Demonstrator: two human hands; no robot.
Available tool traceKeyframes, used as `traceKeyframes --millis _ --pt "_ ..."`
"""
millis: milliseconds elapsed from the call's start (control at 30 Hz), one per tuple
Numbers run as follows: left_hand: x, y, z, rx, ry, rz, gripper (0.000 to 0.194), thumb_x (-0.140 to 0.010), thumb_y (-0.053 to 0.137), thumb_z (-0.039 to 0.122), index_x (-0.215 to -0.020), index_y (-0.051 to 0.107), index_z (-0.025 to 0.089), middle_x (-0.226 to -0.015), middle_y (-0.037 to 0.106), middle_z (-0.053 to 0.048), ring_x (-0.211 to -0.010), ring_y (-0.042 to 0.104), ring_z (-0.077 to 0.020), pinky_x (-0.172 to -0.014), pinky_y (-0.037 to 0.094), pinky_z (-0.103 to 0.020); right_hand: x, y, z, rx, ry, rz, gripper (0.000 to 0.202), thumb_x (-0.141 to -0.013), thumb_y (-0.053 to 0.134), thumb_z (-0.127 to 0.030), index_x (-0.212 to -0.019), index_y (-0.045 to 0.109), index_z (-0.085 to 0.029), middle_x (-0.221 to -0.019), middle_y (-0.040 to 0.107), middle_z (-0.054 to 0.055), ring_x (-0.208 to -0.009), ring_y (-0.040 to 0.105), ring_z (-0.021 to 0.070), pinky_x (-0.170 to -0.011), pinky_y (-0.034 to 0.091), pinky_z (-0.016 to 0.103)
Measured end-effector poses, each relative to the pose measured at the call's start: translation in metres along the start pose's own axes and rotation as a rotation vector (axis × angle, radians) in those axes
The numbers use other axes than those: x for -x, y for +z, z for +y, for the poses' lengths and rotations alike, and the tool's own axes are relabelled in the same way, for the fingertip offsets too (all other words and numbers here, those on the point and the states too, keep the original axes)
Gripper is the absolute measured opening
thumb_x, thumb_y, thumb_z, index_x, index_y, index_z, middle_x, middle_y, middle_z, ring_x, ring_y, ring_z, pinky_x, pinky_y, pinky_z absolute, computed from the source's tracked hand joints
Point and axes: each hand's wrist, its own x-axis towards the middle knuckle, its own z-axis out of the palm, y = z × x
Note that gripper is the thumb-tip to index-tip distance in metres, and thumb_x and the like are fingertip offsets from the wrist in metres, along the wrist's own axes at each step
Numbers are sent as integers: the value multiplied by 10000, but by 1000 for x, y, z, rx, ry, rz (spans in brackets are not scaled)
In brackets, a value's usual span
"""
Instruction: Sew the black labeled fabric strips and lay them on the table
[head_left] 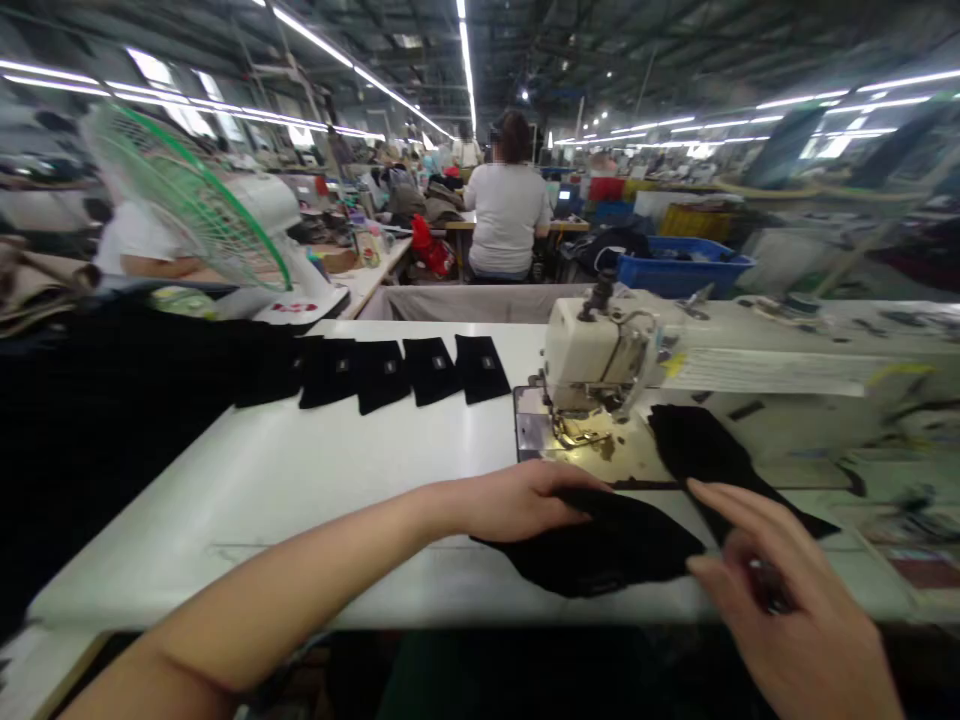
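Note:
In front of the sewing machine [600, 350], my left hand [525, 500] grips a black fabric piece [615, 545] between thumb and fingers. The piece hangs over the white table's front part, with a small label near its lower edge. My right hand [780, 590] is at the piece's right end, its fingers curled around a small dark metallic tool that is mostly hidden. Another black fabric piece [705, 450] lies on the machine bed, just beyond my right fingertips. Several black pieces with small labels [482, 368] lie in an overlapping row behind, left of the machine.
Dark fabric [90, 430] is heaped along the left side. A green-rimmed fan [202, 200] stands at the back left. Beyond the white table [300, 480], a person in a white shirt [508, 215] sits facing away. A blue crate [679, 268] is behind the machine.

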Motion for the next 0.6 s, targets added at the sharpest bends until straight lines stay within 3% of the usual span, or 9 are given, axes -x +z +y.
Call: traceKeyframes --millis 67,100,167,233,300,367,433,533,600 --pt "-2 -4 -1 87 -120 -51 318 -916 564 242 -1206 675 171 -1166 711 -42 -1094 640 -216 -1006 480 -331 -1 2 -8 -31 12 -101 647 -828 700 -575 -1372 562 -252 -1270 637 93 -614 598 131 -536 529 265" --pt "-2 -6 -1 118 -166 -81 298 -920 558 262 -1171 688 168 -1118 718 -36 -1057 645 -211 -977 487 -322 -2 5 -11 -55 10 -140 634 -813 730 -537 -1361 575 -258 -1258 655 85 -666 633 149 -583 547 267" --pt "-1 -9 -1 133 -224 -146 288 -928 559 316 -1135 702 174 -1048 719 -31 -992 647 -204 -911 500 -312 -4 10 -14 -136 30 -190 375 -864 688 -430 -1203 686 -272 -1131 724 47 -794 689 187 -697 564 271" --pt "1 -15 -5 99 -229 -170 346 -888 639 348 -1198 683 203 -1051 706 -33 -949 642 -200 -854 507 -306 -7 15 -14 -228 167 -163 218 -907 620 -396 -1027 748 -267 -977 756 25 -839 704 201 -733 558 269" --pt "6 -23 -13 77 -224 -121 501 -800 748 325 -1283 643 244 -1090 685 -35 -907 636 -184 -815 508 -298 -8 18 -12 -299 384 -78 276 -894 623 -468 -985 754 -242 -878 745 25 -790 692 203 -671 543 266" --pt "11 -31 -23 144 -241 -29 591 -738 800 292 -1302 630 259 -1089 672 -36 -874 631 -165 -810 505 -299 -8 20 -8 -358 555 -23 387 -854 647 -561 -978 740 -206 -759 693 19 -668 639 186 -559 493 261" --pt "18 -37 -30 251 -269 22 584 -714 816 281 -1272 648 245 -1073 676 -41 -889 627 -164 -837 501 -312 -6 21 -6 -416 640 -57 433 -838 642 -615 -895 712 -191 -606 568 -22 -510 511 139 -440 379 245" --pt "27 -34 -31 305 -303 7 676 -669 846 253 -1308 625 245 -1082 687 -39 -949 618 -182 -870 490 -324 -1 24 -4 -465 695 -114 443 -838 633 -645 -798 652 -204 -507 374 -78 -409 332 94 -385 241 242" --pt "30 -27 -28 274 -351 -11 593 -694 827 285 -1259 657 225 -1021 701 -30 -916 621 -184 -855 486 -323 1 24 -2 -471 693 -121 431 -843 632 -637 -776 634 -211 -505 339 -83 -413 330 96 -398 247 244"
